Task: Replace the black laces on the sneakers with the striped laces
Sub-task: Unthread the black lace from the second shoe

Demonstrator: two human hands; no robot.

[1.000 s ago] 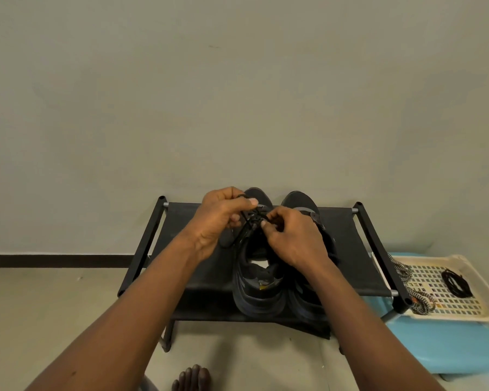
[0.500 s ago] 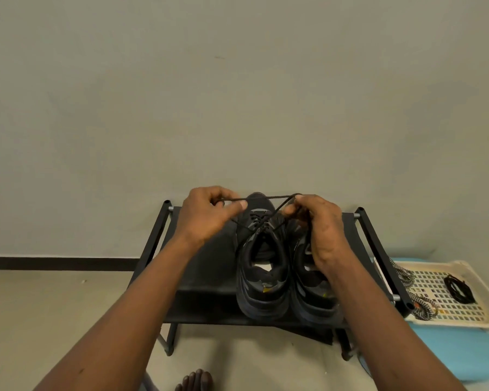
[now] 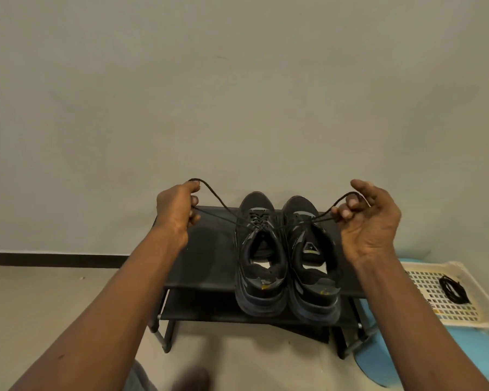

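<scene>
Two black sneakers stand side by side on the top tier of one black shoe rack (image 3: 209, 249), heels toward the camera: the left sneaker (image 3: 261, 249) and the right sneaker (image 3: 311, 258), touching along their inner sides. One black lace (image 3: 223, 206) runs out of the left sneaker's upper eyelets in both directions. Two hands hold it. The left hand (image 3: 175, 210) has its fingers curled round the lace, which loops above the thumb. The right hand (image 3: 370, 221), palm turned toward the camera, pinches the other end between thumb and bent fingers; this end passes over the right sneaker's tongue. One cream perforated tray (image 3: 463, 317) sits to the right on one blue stool (image 3: 474, 354). It contains one coiled black lace (image 3: 453, 289).

Compared with half a second before:
- The hands, then close together over the toes with a short span of lace between them, are now well apart, one on each side of the pair.
- More lace is drawn out of the left sneaker.
- The striped laces (then draped over the tray's near-left rim) are now covered by the right forearm.
</scene>
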